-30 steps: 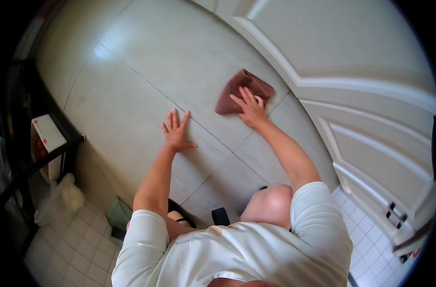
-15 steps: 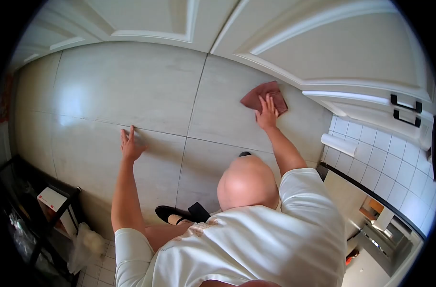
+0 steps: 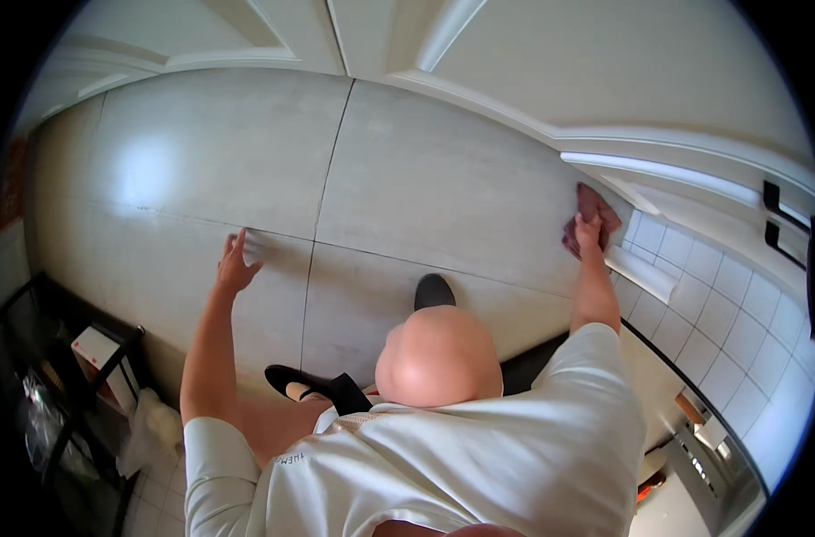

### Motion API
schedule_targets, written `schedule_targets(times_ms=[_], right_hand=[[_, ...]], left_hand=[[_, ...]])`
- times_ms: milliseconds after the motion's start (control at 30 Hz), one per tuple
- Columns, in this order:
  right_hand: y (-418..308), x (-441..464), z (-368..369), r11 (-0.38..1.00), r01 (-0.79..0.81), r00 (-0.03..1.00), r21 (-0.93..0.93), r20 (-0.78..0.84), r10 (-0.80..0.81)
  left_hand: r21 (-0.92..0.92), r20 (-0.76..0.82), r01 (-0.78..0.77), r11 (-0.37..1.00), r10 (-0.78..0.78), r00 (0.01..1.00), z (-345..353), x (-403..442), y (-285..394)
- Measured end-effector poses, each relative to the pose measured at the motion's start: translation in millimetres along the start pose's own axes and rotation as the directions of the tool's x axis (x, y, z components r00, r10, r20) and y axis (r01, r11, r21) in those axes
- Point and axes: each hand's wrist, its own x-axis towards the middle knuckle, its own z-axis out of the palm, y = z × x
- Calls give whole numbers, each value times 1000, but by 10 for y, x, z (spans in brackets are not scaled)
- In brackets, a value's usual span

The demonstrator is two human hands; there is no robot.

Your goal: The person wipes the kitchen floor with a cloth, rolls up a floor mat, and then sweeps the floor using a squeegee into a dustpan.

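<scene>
Reddish-brown cloth (image 3: 594, 199): on floor, near cabinet base, in right hand

Right hand (image 3: 588, 234): fingers closed on the bunched cloth. Left hand (image 3: 235, 267): fingers parted near a joint; floor contact cannot be confirmed. Floor (image 3: 443, 179): large grey tiles, dark joints, glare patch at left. Beyond: white panelled doors (image 3: 658, 80), black handles (image 3: 783, 246). Right: small white tiles (image 3: 694, 300). Left: black rack (image 3: 81, 311) holding a white box (image 3: 99, 347).

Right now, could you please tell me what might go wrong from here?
The right hand, with the cloth, is close to the white cabinet, so the knuckles could bump its lower edge. The white tube lies beside that wrist and might get knocked. With the right arm stretched far out to the side, the crouching person could perhaps lose balance.
</scene>
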Motion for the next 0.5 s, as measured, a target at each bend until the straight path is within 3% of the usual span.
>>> schedule_targets(times_ms=[100,167,200,267,300,367,400,433,467,500], right_hand=[[438,336,122,967,-184,981,175,-24,191],[-69,195,-41,944,-258,957,204,-81,279],[-610,7,-167,904,-362,928,227,-5,372],[-794,2,22,927,-373,925,41,-63,375],[-745,82,271,943,-283,952,-173,-171,254],[-1395,-312,480,941,-159,978,-300,-176,109],[-1480,-459,783,970,59,969,-234,-219,-112],[-1632,-530,1059,878,451,793,-159,-380,-476],[-2264,-969,855,930,317,930,-186,-130,-343],[-2583,-1255,896,873,456,884,-175,-30,-467]], left_hand=[[3,-22,-25,1000,25,999,-121,42,12],[10,-23,-21,1000,21,1000,-209,25,49],[12,-24,-18,1000,18,1000,-243,22,52],[23,-20,-18,1000,18,1000,-299,58,97],[24,-22,-20,1000,21,1000,-324,96,118],[28,-57,-104,994,106,993,-375,187,164],[28,-59,-106,994,107,992,-408,239,211],[24,-82,-134,991,135,987,-454,292,278],[19,-105,-162,987,163,981,-478,357,347],[2,-122,-185,983,184,975,-488,430,403]])
